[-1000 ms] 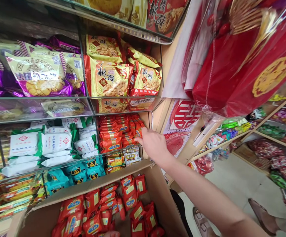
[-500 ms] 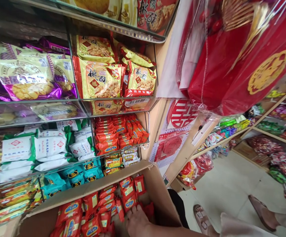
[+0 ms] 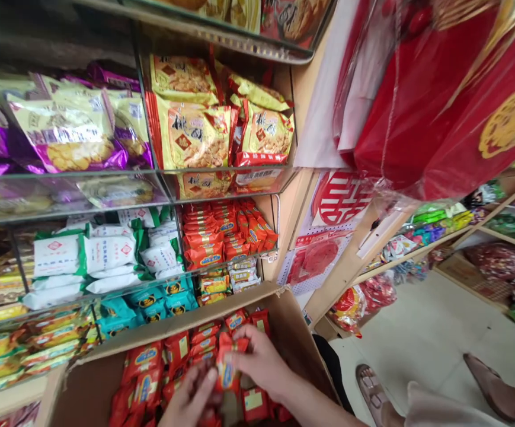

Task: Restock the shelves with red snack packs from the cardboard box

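Note:
My right hand [image 3: 264, 360] grips a small red snack packet [image 3: 227, 372] with a blue label, lifted over the open cardboard box [image 3: 79, 382]. My left hand [image 3: 191, 396] is close by on the packet's left, fingers partly bent and the thumb a little apart from them, with nothing seen in its grasp. Whether it touches the packet I cannot tell. Several more red packets [image 3: 144, 356] lie in rows inside the box below both hands.
Glass shelves rise behind the box, with matching red packets [image 3: 206, 252], white-and-green packets [image 3: 110, 252] and teal packets [image 3: 119, 314]. Red bags [image 3: 399, 130] in clear plastic hang at the upper right. A person's sandalled foot [image 3: 370, 385] stands on the floor at right.
My right hand has come up out of the packets, now holding one red packet. My left hand has risen into view beside it. The view has shifted slightly, so the shelves sit further right.

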Action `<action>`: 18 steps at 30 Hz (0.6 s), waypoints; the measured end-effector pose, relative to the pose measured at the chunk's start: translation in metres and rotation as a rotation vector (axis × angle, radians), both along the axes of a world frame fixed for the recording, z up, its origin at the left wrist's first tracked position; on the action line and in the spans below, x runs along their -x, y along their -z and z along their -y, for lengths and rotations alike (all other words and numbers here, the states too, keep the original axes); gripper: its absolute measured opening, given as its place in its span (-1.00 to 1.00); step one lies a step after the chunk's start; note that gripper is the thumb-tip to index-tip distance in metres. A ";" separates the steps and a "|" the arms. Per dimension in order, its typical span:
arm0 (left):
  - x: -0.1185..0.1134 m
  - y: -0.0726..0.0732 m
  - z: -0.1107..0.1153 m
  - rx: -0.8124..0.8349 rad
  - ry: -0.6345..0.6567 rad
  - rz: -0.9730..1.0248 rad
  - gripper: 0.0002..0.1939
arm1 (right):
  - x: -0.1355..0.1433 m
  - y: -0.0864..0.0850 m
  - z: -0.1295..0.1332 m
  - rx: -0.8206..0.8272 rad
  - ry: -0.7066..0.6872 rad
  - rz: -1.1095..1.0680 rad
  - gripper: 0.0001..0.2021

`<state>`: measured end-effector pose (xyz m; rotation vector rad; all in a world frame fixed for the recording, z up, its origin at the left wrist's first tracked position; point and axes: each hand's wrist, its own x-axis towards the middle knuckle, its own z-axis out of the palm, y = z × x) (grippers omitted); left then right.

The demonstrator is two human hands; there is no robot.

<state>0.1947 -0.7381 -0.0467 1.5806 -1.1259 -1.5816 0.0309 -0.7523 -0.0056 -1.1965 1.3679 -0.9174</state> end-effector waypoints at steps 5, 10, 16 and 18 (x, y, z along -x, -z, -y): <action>0.020 -0.063 0.006 0.152 -0.064 -0.135 -0.57 | 0.000 -0.027 -0.001 0.072 0.141 0.304 -0.71; 0.029 -0.074 0.004 0.274 -0.118 -0.168 -0.57 | 0.004 -0.033 0.000 0.204 0.058 0.297 -0.71; 0.041 -0.065 0.005 0.271 -0.436 -0.153 -0.61 | -0.017 -0.021 -0.007 0.074 0.280 0.445 -0.67; 0.038 -0.060 0.008 0.192 -0.455 -0.085 -0.61 | -0.025 -0.014 -0.012 0.039 0.305 0.477 -0.69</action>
